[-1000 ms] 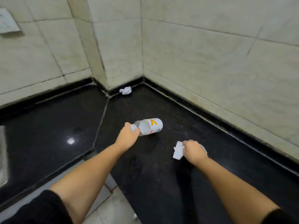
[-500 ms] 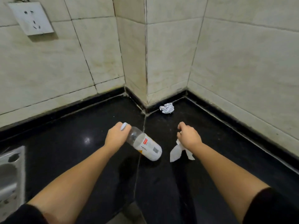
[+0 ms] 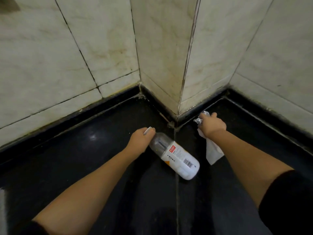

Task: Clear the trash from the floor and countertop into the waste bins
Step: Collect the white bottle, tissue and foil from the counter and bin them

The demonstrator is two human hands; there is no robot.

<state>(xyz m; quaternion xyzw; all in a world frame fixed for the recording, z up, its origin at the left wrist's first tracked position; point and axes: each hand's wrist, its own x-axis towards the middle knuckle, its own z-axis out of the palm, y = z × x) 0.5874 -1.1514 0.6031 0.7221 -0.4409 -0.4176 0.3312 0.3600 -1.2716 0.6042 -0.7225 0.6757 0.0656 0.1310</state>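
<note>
White-labelled clear bottle, silver foil ball, white tissue, black countertop.

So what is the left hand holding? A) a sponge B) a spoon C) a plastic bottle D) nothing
C: the left hand grips the neck end of a plastic bottle with a white label, held over the black countertop.

Left hand grips clear plastic bottle w/ white label by neck; right hand holds white paper tissue, fingers on crumpled silver foil wad at black countertop corner.
</note>
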